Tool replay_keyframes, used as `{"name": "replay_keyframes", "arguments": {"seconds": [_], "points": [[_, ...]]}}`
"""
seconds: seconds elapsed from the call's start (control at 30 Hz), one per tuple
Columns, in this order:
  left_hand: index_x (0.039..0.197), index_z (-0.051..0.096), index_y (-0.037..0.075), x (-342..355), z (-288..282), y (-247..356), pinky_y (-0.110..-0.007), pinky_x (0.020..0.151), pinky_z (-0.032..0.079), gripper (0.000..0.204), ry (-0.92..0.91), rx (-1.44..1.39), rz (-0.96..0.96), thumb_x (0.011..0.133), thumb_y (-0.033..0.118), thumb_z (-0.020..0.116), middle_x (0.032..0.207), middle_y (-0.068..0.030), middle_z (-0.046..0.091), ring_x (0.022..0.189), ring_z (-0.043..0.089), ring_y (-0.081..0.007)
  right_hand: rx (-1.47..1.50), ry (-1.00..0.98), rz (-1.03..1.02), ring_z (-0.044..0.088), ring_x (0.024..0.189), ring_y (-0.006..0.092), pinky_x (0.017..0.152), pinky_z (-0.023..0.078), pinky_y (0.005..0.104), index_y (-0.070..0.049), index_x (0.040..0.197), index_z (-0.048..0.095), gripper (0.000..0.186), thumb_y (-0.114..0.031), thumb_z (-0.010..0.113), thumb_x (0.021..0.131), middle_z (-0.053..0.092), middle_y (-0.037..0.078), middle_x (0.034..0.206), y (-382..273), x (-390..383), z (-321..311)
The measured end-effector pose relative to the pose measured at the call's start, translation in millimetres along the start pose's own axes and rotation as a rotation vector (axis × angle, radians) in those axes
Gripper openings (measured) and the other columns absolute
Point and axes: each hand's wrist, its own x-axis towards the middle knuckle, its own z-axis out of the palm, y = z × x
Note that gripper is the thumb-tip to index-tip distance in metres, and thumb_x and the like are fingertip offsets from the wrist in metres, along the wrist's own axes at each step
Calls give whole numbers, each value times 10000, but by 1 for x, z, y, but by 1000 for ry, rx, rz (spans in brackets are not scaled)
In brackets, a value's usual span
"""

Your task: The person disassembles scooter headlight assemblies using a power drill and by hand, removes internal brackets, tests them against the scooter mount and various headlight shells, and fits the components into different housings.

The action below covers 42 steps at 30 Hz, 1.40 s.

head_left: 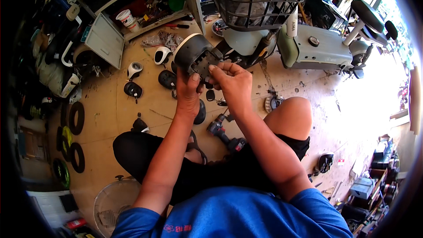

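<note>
One round, hole-dotted housing (pixel 185 54) is clasped in left grip (pixel 188 90); right grip (pixel 235 82), hold unclear, touches its face.

Around you, stained tan floor (pixel 105 125); pale open cabinet (pixel 194 2) at eleven o'clock; glaring light (pixel 368 101) at three.

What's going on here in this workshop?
A seated person grips a round black housing with the left hand. The right hand has its fingers at the housing's hole-dotted side; whether they pinch a small part is unclear. A cordless drill lies between the person's legs, and a grey scooter with a black basket stands ahead.
</note>
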Motion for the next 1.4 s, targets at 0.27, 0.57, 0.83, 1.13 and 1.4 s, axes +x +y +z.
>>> {"name": "replay_keyframes", "arguments": {"seconds": [0.27, 0.57, 0.83, 1.13, 1.4], "points": [[1430, 517, 143, 1, -12, -11, -218, 522, 395, 661, -37, -49, -62, 891, 440, 759, 1026, 17, 636, 651, 507, -57, -10, 28, 20, 687, 686, 86, 607, 511, 225, 43, 973, 720, 212, -146, 800, 921, 734, 49, 829, 1, 1, 4], [1412, 523, 142, 0, -14, -16, -226, 519, 403, 619, -44, -58, -65, 918, 433, 757, 1035, 17, 638, 650, 514, -62, -68, 55, 30, 690, 647, 90, 571, 517, 220, 50, 938, 720, 182, -116, 789, 911, 732, 55, 788, 6, 6, 3], [1217, 663, 81, 3, -20, -23, -185, 505, 399, 653, -38, -101, -152, 868, 625, 753, 953, 10, 686, 611, 542, -44, -2, 48, 29, 689, 625, 98, 564, 548, 250, 79, 925, 718, 211, -116, 793, 892, 732, 73, 740, 9, 10, 4], [1307, 578, 132, 5, -24, -28, -210, 499, 397, 646, -34, -103, -162, 883, 587, 754, 972, 26, 662, 597, 505, -52, 52, -19, 80, 681, 629, 90, 564, 546, 247, 83, 939, 708, 199, -85, 801, 885, 733, 77, 754, 12, 15, -4], [1300, 581, 146, 4, -21, -31, -204, 498, 391, 617, -5, -121, -181, 892, 578, 747, 933, 26, 658, 594, 509, -51, 19, 31, 58, 680, 620, 103, 571, 555, 272, 74, 946, 714, 190, -86, 798, 887, 731, 80, 732, 18, 15, 2]]}}
